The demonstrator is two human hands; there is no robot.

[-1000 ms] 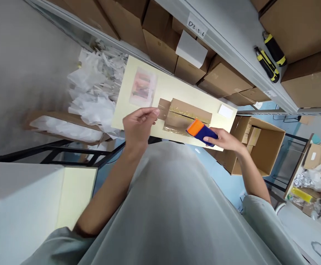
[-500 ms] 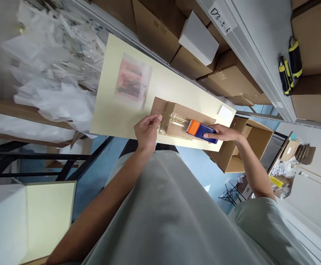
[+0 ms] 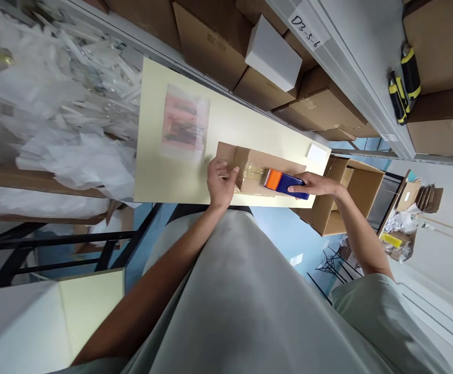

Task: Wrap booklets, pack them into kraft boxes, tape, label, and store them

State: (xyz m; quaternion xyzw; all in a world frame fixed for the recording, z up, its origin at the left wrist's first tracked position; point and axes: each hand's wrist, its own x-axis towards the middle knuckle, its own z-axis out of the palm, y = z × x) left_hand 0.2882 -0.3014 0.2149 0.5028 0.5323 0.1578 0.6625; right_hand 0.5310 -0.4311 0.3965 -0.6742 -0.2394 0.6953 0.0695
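A long cardboard box [image 3: 252,157] lies on the pale yellow board, with clear tape [image 3: 254,171] across its near part. My right hand [image 3: 312,185] grips a tape dispenser [image 3: 284,184], blue with an orange head, whose head sits against the box. At the box's left end is my left hand [image 3: 221,183], its fingers curled loosely and the thumb apart from them. Nothing shows between those fingers. Whether the left fingertips press on the end flap, I cannot tell.
The board [image 3: 152,176] also bears a clear bag with reddish contents [image 3: 183,123] and a white card [image 3: 317,154]. Crumpled packing material [image 3: 74,109] is heaped at left. An open carton [image 3: 337,218] stands at right. Shelf boxes [image 3: 218,44] line the far side.
My left hand has moved right, up to the box's end, and its thumb has parted from the fingers. The loose tape there lies closer to the box. The dispenser has barely moved.
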